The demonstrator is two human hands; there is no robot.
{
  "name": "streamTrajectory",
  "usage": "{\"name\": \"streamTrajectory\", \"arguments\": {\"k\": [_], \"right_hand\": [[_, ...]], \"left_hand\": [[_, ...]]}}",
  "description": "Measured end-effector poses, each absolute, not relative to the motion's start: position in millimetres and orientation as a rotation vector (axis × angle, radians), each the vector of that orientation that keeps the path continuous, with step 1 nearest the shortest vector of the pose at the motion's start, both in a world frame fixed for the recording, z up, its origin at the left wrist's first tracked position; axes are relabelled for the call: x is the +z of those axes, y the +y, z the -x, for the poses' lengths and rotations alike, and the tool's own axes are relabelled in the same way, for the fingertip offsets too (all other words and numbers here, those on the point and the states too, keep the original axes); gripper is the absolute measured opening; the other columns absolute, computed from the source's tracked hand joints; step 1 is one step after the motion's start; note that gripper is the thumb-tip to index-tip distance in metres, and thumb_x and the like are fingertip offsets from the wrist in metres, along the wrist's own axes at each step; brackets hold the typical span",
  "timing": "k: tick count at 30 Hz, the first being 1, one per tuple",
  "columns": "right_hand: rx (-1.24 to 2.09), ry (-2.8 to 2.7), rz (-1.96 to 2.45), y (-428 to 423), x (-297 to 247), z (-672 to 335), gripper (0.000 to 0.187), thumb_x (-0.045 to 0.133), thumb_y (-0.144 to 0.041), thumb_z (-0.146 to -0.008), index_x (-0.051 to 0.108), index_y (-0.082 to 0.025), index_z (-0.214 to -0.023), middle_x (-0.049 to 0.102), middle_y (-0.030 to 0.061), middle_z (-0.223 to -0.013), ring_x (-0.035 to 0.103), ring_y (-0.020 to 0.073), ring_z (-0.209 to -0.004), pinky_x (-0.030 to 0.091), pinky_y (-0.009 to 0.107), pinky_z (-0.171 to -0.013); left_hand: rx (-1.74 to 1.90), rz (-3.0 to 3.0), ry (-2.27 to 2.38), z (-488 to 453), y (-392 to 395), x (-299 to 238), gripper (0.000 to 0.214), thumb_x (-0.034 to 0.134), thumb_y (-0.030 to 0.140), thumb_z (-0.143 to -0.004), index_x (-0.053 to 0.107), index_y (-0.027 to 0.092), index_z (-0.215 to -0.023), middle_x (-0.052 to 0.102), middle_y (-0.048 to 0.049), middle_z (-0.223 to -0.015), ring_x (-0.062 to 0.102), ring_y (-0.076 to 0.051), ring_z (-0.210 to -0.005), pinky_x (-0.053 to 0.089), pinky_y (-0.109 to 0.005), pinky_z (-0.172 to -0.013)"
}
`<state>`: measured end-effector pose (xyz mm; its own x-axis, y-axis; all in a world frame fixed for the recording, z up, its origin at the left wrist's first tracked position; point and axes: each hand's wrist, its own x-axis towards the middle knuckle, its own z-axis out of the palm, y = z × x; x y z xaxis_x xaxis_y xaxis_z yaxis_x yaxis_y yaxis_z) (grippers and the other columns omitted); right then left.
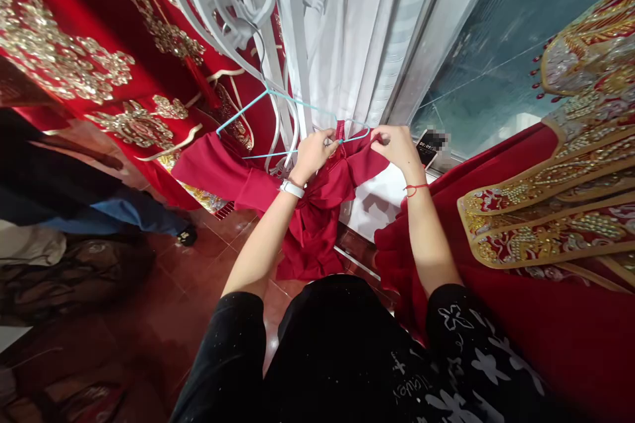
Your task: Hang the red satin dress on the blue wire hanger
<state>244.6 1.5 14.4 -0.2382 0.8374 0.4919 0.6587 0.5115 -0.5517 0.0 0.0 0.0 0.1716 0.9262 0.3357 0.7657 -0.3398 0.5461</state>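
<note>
A plain red garment (317, 205) hangs from a thin light-blue wire hanger (248, 109) in front of me. My left hand (313, 151) is closed, pinching the garment's top edge at the hanger bar. My right hand (395, 144) is closed on the garment's other shoulder at the hanger's right end. A white band is on my left wrist, a red string on my right. The garment's left sleeve (208, 168) spreads out sideways.
A white ornate metal rack (233, 6) and white curtain (347, 33) stand behind. Red gowns with gold embroidery hang at left (74, 66) and right (570, 198). A phone (430, 145) lies on the white sill. Dark clothes (59, 211) lie on the red tiled floor.
</note>
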Motion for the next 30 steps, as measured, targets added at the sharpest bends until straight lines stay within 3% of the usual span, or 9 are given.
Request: {"name": "streamTrajectory", "arguments": {"k": [7,12,15,18,21,25,28,29,30], "right_hand": [[0.284,-2.090,1.086,15.4,56.1,-234.4,0.009,0.071,-0.026,-0.084,0.079,-0.022,-0.087,0.073,0.0003,-0.077,0.068,0.0193,-0.077,0.057,0.033,-0.082],[0.264,-2.328,0.994,9.5,90.0,-194.9,0.010,0.068,-0.023,-0.086,0.078,-0.022,-0.084,0.070,0.0011,-0.074,0.063,0.0184,-0.072,0.055,0.035,-0.082],[0.255,-2.351,0.947,8.3,87.7,-183.8,0.014,0.066,-0.019,-0.085,0.079,-0.023,-0.090,0.073,0.0039,-0.091,0.066,0.0208,-0.082,0.056,0.037,-0.086],[0.329,-2.163,0.853,8.1,61.4,-189.7,0.025,0.067,-0.028,-0.089,0.077,-0.026,-0.111,0.073,0.0065,-0.117,0.069,0.0247,-0.104,0.057,0.041,-0.098],[0.379,-1.809,0.860,2.0,14.4,-201.3,0.040,0.066,-0.041,-0.092,0.066,-0.028,-0.130,0.071,0.0074,-0.117,0.069,0.0253,-0.112,0.057,0.044,-0.104],[0.349,-1.223,1.130,-29.8,-69.9,-203.2,0.029,0.043,-0.043,-0.101,0.061,-0.027,-0.119,0.068,0.0088,-0.107,0.071,0.0258,-0.101,0.061,0.047,-0.095],[0.579,-1.234,1.490,-78.7,-130.9,-191.9,0.049,0.015,-0.034,-0.108,0.064,-0.025,-0.112,0.067,0.0105,-0.098,0.069,0.0271,-0.090,0.063,0.050,-0.086],[0.771,-1.485,1.538,-98.1,-146.8,-187.2,0.052,0.014,-0.034,-0.110,0.064,-0.025,-0.115,0.069,0.0112,-0.104,0.068,0.0253,-0.092,0.063,0.048,-0.087],[0.877,-1.614,1.523,-117.6,-159.5,-182.7,0.042,0.028,-0.038,-0.112,0.068,-0.023,-0.114,0.071,0.0108,-0.107,0.069,0.0233,-0.091,0.064,0.045,-0.086]], "left_hand": [[0.976,-2.161,1.587,-4.8,-5.3,2.4,0.017,0.068,0.034,-0.099,0.077,0.024,-0.108,0.077,-0.0088,-0.097,0.071,-0.030,-0.101,0.049,-0.036,-0.088],[0.968,-2.159,1.524,-7.2,-2.1,8.0,0.021,0.061,0.017,-0.096,0.079,0.025,-0.103,0.079,-0.0071,-0.099,0.072,-0.030,-0.105,0.051,-0.037,-0.090],[1.063,-2.080,1.502,-4.9,-4.0,5.8,0.024,0.060,0.015,-0.094,0.081,0.023,-0.103,0.080,-0.0087,-0.101,0.073,-0.030,-0.101,0.053,-0.040,-0.093],[1.397,-1.911,1.408,-5.4,-19.7,-2.2,0.027,0.055,0.024,-0.101,0.080,0.020,-0.110,0.079,-0.0116,-0.116,0.073,-0.028,-0.112,0.053,-0.041,-0.103],[1.669,-1.711,1.264,-13.3,-45.9,-14.9,0.037,0.050,0.038,-0.106,0.073,0.023,-0.130,0.074,-0.0123,-0.134,0.069,-0.026,-0.123,0.053,-0.042,-0.108],[1.616,-1.671,1.297,-25.9,-61.9,-32.3,0.045,0.070,0.050,-0.095,0.073,0.024,-0.131,0.073,-0.0135,-0.137,0.069,-0.031,-0.124,0.053,-0.049,-0.112],[1.570,-1.555,1.151,-25.8,-49.6,-38.3,0.043,0.066,0.055,-0.097,0.077,0.021,-0.121,0.077,-0.0138,-0.129,0.071,-0.033,-0.123,0.053,-0.051,-0.112],[1.534,-1.517,1.058,-23.9,-43.6,-38.7,0.045,0.065,0.057,-0.097,0.078,0.021,-0.119,0.078,-0.0133,-0.126,0.072,-0.033,-0.122,0.055,-0.052,-0.110],[1.493,-1.491,0.966,-21.5,-37.9,-38.4,0.046,0.066,0.058,-0.095,0.078,0.020,-0.118,0.079,-0.0126,-0.124,0.072,-0.033,-0.121,0.056,-0.051,-0.109]]}}
